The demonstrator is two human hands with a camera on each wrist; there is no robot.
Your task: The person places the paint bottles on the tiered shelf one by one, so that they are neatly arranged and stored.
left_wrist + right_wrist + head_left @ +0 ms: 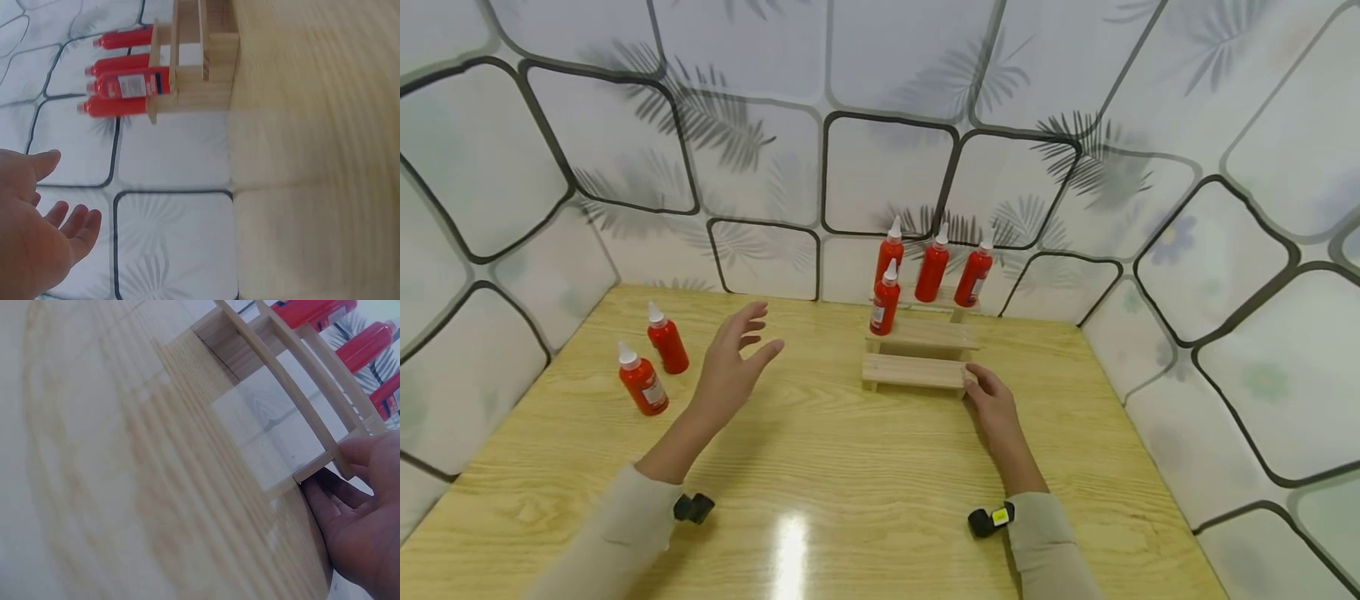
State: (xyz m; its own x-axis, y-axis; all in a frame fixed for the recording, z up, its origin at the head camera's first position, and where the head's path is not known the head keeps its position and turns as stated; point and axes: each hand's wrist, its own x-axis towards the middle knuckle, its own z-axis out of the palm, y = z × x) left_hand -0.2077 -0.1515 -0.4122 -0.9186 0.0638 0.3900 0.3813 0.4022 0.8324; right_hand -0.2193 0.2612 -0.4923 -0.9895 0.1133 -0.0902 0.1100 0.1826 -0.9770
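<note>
A three-step wooden stand [917, 372] stands toward the back of the table. My right hand [994, 410] grips the right end of its lowest step, fingers curled about the step's end in the right wrist view. Three red squeeze bottles [932, 272] with white pointed nozzles stand on the top step, and one red squeeze bottle [884, 305] stands at the left of the middle step. My left hand [727, 371] hovers over the table, fingers spread and holding nothing. To its left stand two more red squeeze bottles [667, 343], apart from the hand.
The wood-grain table [850, 467] meets patterned wall panels [767, 183] at the back and both sides. Bare tabletop lies between my hands. A small black device [693, 507] is worn at each wrist.
</note>
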